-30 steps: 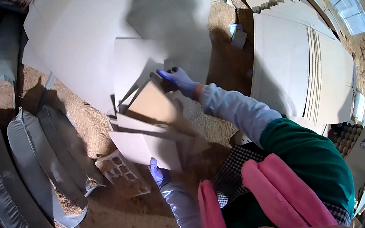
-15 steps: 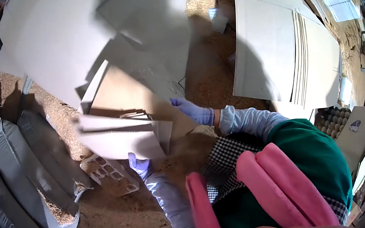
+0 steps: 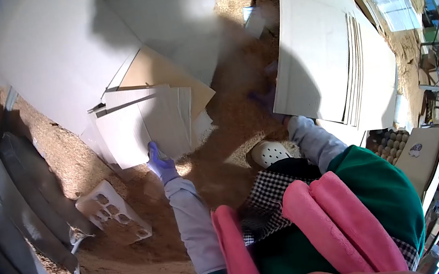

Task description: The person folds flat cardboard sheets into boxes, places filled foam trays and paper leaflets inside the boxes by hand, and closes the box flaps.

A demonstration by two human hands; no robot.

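Both my hands wear purple gloves. My left hand [image 3: 161,164] is closed on the near edge of a small pile of white-faced cardboard pieces [image 3: 142,125], thumb on top. Beneath that pile, a brown cardboard sheet [image 3: 199,92] shows at its far right side, resting by large pale sheets [image 3: 62,58]. My right hand [image 3: 267,99] is in shadow at the left edge of a leaning stack of large cardboard sheets [image 3: 312,56]. Its visible fingers are stretched out and apart; part of the hand is hidden by the stack.
Grey filled sacks [image 3: 20,198] lie at the left, near a white block with holes [image 3: 112,211] on the dirt floor. A white clog [image 3: 269,153] shows below me. At the right are egg trays [image 3: 391,143] and a cardboard box [image 3: 424,156].
My right hand has left the cardboard pile and moved right to the large stack. The small pile is lower and flatter, with my left hand still on it. The view has shifted slightly.
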